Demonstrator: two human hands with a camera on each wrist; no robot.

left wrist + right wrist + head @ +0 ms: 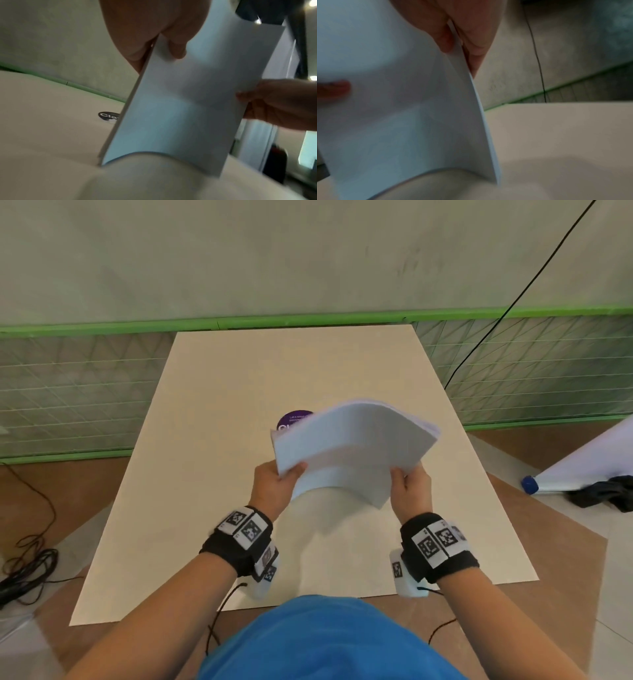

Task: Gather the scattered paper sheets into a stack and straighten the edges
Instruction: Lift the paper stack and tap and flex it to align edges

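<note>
Cream table (205,508), bowed paper stack (352,446) between left hand (274,487) and right hand (411,491), each grip pinching it

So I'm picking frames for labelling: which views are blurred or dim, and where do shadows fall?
Head view: fairly sharp, evenly lit; the paper stack casts a soft shadow on the table. Left wrist view: motion-blurred, with glare spots at upper right. Right wrist view: dimmest and blurriest, the stack's underside in shade.

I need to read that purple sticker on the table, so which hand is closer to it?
Left. The left hand grips the paper stack just below the purple sticker; the right hand grips the stack's opposite edge, farther off.
</note>
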